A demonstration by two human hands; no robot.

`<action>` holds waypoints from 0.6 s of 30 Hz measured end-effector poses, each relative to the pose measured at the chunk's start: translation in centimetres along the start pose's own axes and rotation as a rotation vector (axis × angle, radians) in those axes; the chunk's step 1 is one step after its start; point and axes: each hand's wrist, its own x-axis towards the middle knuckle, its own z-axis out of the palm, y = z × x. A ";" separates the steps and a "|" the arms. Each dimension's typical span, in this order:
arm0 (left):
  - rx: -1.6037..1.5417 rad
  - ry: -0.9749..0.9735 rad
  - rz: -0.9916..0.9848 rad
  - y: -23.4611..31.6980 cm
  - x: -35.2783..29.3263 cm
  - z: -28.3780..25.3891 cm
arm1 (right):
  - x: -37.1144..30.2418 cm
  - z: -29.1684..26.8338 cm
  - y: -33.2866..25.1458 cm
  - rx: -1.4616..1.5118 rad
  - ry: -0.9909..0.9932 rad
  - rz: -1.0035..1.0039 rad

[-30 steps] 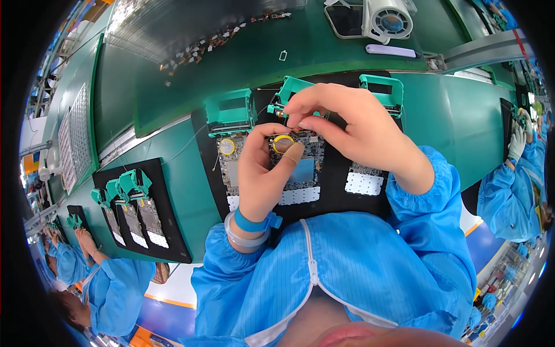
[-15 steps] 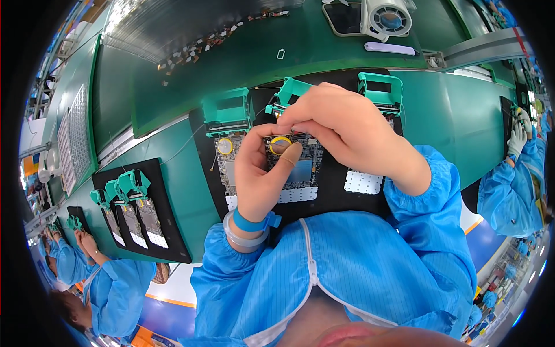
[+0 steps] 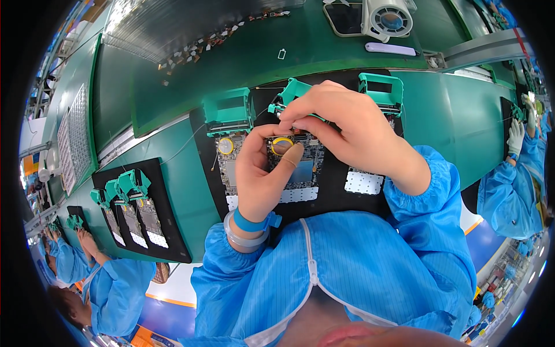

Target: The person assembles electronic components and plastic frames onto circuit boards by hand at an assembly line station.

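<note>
Board (image 3: pixel 303 170) lies under and just right of my left hand (image 3: pixel 260 173), on the black mat (image 3: pixel 338 194). Its yellow-rimmed disc (image 3: pixel 281 146) sits by my left thumb; the green frame (image 3: pixel 296 88) is beyond my fingers, partly behind my right hand (image 3: pixel 347 115).

Why so: the left grip looks meant to steady the board while the right fingers work at its far edge. White end faces my chest and frame points away, which I judge keeps that edge within fingertip reach. Mat probably cushions and stops sliding. A second board (image 3: pixel 229 168) is just left of my left hand, a third (image 3: pixel 364 182) below my right wrist, both turned the same way; presumably lined up for easy access.

Pose: left hand comes up from below, thumb laid on the board beside the disc, index finger bent round to the far edge; grip closed on the board. Whether the board is slightly lifted, I cannot tell. Blue strap (image 3: pixel 251 222) round the left wrist. Right hand arches in from the right, wrist bent, back of hand up, thumb and forefinger brought close at the far edge, near the left fingertips. Whether anything is pinched between them, I cannot tell; too small and partly hidden.

Beyond both hands: loose parts (image 3: pixel 202 49) ahead-left, white fan (image 3: pixel 390 22) ahead-right.
</note>
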 end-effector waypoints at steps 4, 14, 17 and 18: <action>-0.002 -0.002 -0.002 0.0 0.0 0.0 | 0.0 -0.1 -0.3 -0.018 -0.003 -0.007; 0.007 0.004 -0.020 0.1 0.0 0.1 | -0.1 -0.1 0.0 0.018 0.003 -0.006; 0.012 0.005 -0.023 0.1 0.0 0.0 | 0.0 0.0 -0.1 0.022 0.018 -0.007; 0.011 0.005 -0.024 0.1 0.0 0.0 | 0.0 0.0 0.0 0.022 0.018 -0.007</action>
